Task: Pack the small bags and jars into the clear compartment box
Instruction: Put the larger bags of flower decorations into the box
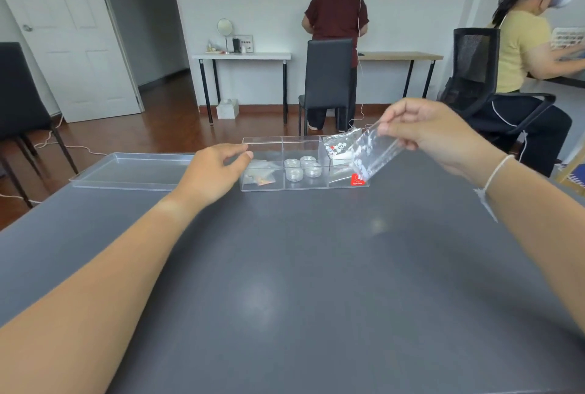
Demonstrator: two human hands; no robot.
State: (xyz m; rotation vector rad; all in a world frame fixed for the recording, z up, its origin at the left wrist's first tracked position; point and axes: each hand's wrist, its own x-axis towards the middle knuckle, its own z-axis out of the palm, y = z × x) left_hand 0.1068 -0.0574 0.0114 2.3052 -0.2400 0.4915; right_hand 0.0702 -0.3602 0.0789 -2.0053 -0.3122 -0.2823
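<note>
A person's right hand point(424, 130) pinches the top edge of a small clear bag point(375, 153), printed with white flowers, between thumb and fingertips, holding it tilted above the right end of the clear compartment box point(304, 186). The bag's lower corner hangs over the rightmost compartment, at about 1 o'clock from the table's centre; whether it touches the box cannot be told. The left hand point(218, 172) is loosely open and holds nothing, its fingertips at the box's left end wall, at about 11 o'clock.

The box is a long, rigid, transparent rectangle divided into three compartments along its length, set near the far edge of the table point(285, 283). Four small round clear jars point(302, 167) sit clustered in the middle compartment; a few limp small bags point(261, 176) lie flat in the left one. A red sticker point(358, 180) marks the box's near right corner. The clear lid point(133, 170), shallow and tray-like, lies at 10 o'clock, reaching the table's far left edge.

The smooth, matte grey tabletop, faintly reflecting ceiling light, lies bare from the box to the near edge.
</note>
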